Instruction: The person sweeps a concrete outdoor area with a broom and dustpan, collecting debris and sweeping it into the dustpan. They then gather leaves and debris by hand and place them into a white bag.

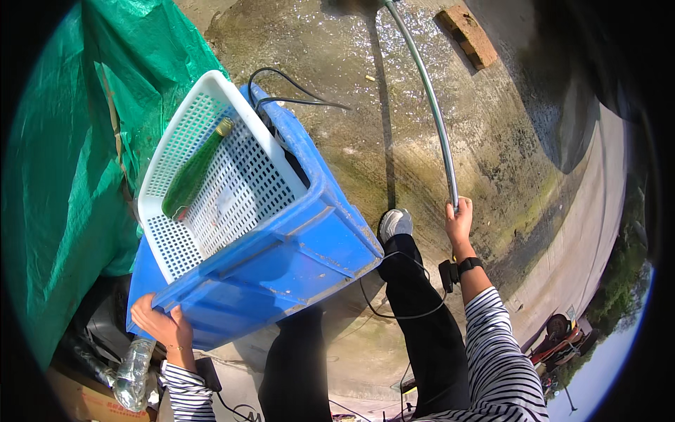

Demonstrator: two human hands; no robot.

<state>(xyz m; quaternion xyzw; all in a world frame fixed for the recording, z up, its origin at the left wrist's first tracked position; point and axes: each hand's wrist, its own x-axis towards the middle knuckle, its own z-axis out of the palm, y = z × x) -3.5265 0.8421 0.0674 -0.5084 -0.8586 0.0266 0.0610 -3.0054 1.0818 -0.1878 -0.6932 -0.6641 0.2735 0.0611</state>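
Observation:
My left hand (164,326) grips the lower left rim of a blue plastic bin (295,258), which looks tilted. Inside the bin's mouth sits a white perforated plastic basket (248,174). A long green object (194,171) lies in the basket; it narrows to a tan-gold end, and I cannot tell whether it is a bottle or a vegetable. In my right hand (459,219) is the near end of a shiny metal pole (433,100). The pole's far end reaches the top edge of the view, by a dark shape that is cut off.
A green tarpaulin (58,174) covers the left side. Wet concrete (327,47) glistens ahead, with a brick (468,37) on it. A black cable (295,100) loops from the bin. Foil-wrapped pipe (134,374) and a cardboard box (100,403) lie lower left. My shoe (395,224) stands beside the bin.

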